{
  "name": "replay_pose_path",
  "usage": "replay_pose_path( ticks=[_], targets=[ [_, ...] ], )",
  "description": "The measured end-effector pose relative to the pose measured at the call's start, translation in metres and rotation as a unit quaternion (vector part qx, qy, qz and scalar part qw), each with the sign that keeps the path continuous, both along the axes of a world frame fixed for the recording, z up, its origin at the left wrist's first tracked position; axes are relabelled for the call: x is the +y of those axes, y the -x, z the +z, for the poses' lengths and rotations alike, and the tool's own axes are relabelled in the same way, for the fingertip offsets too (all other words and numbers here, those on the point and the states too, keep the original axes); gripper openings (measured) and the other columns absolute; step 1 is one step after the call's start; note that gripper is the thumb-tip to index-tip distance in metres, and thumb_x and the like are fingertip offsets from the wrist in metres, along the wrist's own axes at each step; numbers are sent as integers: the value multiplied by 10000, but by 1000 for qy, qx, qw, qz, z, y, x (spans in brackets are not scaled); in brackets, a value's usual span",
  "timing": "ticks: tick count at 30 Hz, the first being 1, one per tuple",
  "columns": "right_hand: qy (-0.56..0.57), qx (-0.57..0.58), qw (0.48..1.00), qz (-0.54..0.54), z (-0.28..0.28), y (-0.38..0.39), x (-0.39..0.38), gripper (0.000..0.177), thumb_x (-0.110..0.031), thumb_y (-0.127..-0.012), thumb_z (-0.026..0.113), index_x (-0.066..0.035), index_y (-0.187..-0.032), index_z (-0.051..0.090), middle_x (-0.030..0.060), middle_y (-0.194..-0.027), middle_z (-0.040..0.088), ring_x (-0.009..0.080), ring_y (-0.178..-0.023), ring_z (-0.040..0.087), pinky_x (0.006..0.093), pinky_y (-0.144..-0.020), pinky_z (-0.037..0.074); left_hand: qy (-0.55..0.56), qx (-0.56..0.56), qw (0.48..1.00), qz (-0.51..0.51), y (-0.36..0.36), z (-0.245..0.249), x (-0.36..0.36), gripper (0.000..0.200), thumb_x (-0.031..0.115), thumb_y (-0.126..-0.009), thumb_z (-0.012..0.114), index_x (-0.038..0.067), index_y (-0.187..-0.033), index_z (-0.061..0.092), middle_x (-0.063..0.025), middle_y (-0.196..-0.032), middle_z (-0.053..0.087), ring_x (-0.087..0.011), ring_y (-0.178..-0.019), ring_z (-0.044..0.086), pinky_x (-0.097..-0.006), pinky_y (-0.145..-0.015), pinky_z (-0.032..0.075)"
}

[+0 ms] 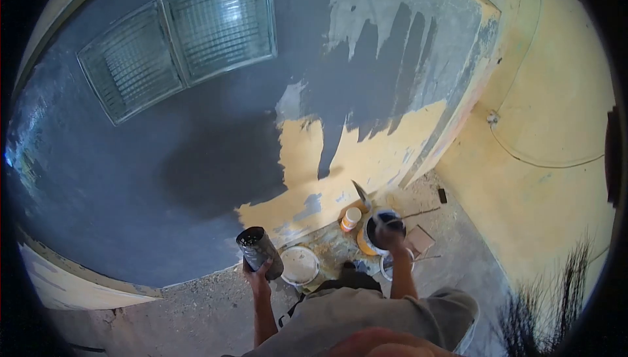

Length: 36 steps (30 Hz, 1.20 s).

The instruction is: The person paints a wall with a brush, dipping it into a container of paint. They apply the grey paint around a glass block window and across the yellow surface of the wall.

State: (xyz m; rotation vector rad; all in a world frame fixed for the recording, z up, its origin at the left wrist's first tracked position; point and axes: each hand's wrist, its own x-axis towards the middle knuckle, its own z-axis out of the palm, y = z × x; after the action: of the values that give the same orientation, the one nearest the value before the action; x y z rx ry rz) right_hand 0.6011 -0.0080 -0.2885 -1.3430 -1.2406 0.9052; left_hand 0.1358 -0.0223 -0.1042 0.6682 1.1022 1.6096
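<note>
My left hand [259, 272] is wrapped round a dark, paint-stained cylindrical can [260, 250], its open top tilted toward the wall. My right hand [391, 238] is over the rim of a yellow bucket [364, 244] with dark contents; motion blurs its fingers, and what they hold cannot be made out. A thin stick [422, 212] sticks out past the bucket's rim. Beside the bucket stands a small white and orange container [350, 219]. Dark grey paint [222, 115] covers much of the wall, with bare yellow patches [301, 154] low down.
A round white lid or tub [299, 266] lies between my hands. Another white-rimmed container [387, 265] is below the bucket, near a brown flat piece [420, 240]. A pointed blade-like tool [360, 193] leans by the wall. Glass blocks [222, 20] are set in the wall; dark bristles [566, 298] show lower right.
</note>
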Motion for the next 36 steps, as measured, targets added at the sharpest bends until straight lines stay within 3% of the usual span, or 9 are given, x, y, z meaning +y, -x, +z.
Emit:
replay_pose_path(
  ticks=[2, 4, 7, 10, 13, 16, 24, 28, 36],
  targets=[
    [25, 568, 822, -13, -24, 46, -49, 293, -139, -852, 527, -39, -1127, 527, 35, -912, 560, 165, -804, 532, 299, -713, 448, 21, -1, 1000, -4, -6, 2, 6, 598, 67, -605, 760, 2, -1156, 538, -85, -1037, 622, -212, -925, 601, -348, -854, 467],
    [180, 577, 795, -45, -4, 52, -40, 230, -121, -833, 518, -27, -1041, 552, 47, -843, 556, 160, -730, 509, 280, -657, 420, 45, 2, 999, -10, -17, 3, 8, 585, 68, -606, 759, 4, -1146, 542, -85, -1030, 626, -212, -917, 606, -348, -848, 473],
    [134, 489, 859, -72, 71, 45, -25, 82, -23, -750, 592, -46, -828, 581, 13, -718, 519, 107, -629, 511, 245, -564, 403, 26, 40, 998, -46, -30, 11, 22, 573, 60, -599, 761, 2, -1128, 549, -92, -1005, 639, -215, -893, 616, -357, -832, 481],
    [78, 171, 968, -166, 104, 6, 8, 64, -90, -745, 534, -76, -713, 588, -5, -562, 486, 99, -422, 411, 241, -403, 293, -1, 60, 994, -86, -42, 20, 37, 585, 69, -581, 776, 0, -1118, 556, -92, -1014, 640, -218, -899, 616, -356, -837, 480],
    [11, 50, 979, -198, 223, 7, 38, 271, -237, -916, 533, 2, -890, 659, -28, -574, 443, 56, -508, 421, 239, -445, 317, -19, 45, 994, -95, -56, 27, 49, 634, 90, -552, 796, -3, -1131, 556, -96, -1025, 637, -222, -918, 611, -359, -849, 476],
    [-175, -168, 953, -183, 315, 6, 73, 296, -167, -958, 520, 16, -1177, 602, -35, -672, 466, 53, -549, 373, 222, -469, 319, -34, 34, 995, -90, -67, 34, 54, 682, 105, -533, 807, -1, -1154, 548, -97, -1035, 632, -225, -930, 607, -363, -857, 473],
    [-412, -264, 848, -205, 551, 74, 121, 318, -80, -843, 623, -122, -1158, 650, 105, -656, 544, 178, -525, 518, 298, -512, 422, -52, 31, 997, -53, -72, 48, 59, 774, 92, -493, 822, 11, -1203, 523, -82, -1058, 616, -224, -953, 595, -364, -871, 465],
    [-411, -365, 777, -306, 594, 115, 150, 298, -111, -847, 621, -147, -1141, 662, 140, -693, 582, 242, -569, 587, 344, -550, 461, -44, 27, 998, -36, -62, 40, 60, 769, 72, -496, 820, 14, -1203, 524, -75, -1059, 617, -221, -964, 589, -361, -876, 461],
    [-270, -441, 816, -259, 541, 115, 99, 293, -111, -825, 624, -152, -1111, 677, 161, -697, 597, 314, -614, 611, 375, -566, 471, -53, 13, 997, -48, -30, 16, 48, 777, 93, -500, 826, 16, -1210, 521, -76, -1066, 616, -226, -976, 588, -370, -885, 458]
  ],
)
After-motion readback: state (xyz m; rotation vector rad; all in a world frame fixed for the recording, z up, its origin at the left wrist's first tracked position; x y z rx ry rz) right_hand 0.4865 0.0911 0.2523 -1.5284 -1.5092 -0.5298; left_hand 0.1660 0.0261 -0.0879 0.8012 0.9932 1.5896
